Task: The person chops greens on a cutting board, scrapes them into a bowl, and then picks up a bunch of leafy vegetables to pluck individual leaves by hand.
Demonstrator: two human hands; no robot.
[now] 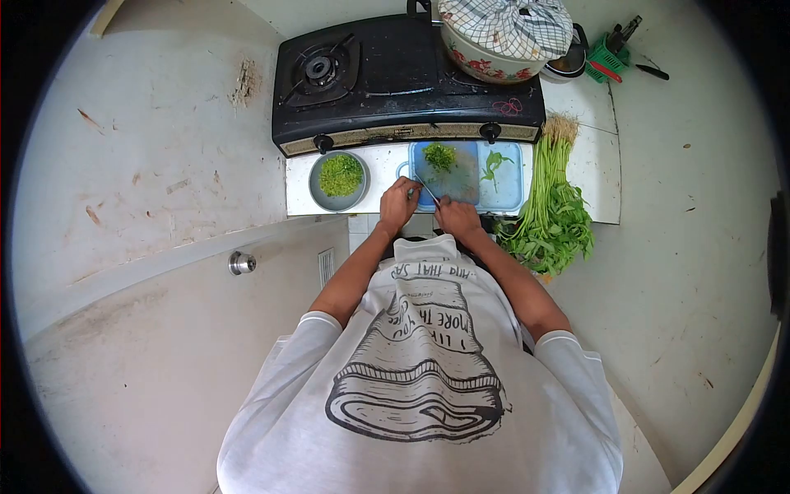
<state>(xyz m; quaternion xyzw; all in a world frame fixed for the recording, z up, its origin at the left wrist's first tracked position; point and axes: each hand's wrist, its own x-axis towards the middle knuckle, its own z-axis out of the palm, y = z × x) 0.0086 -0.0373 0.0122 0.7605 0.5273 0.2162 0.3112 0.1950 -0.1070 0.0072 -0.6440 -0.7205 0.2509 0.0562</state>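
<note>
My right hand (457, 217) grips a knife (428, 191) at the front edge of the blue cutting board (461, 183). The thin blade slants up and left across the board's front left corner. My left hand (400, 202) is at that corner with its fingers curled in, close to the blade. What its fingers hold, if anything, is too small to make out. A small heap of chopped greens (440, 156) lies at the back of the board. Several loose leaves (494, 165) lie in the light blue tray (512, 194) to the right.
A grey bowl (313, 183) of chopped greens (341, 176) stands at the left. A large bunch of leafy stems (553, 193) hangs over the counter's front edge at right. Behind is a black gas stove (395, 70) with a cloth-covered pot (494, 62). A green basket (606, 59) holds utensils.
</note>
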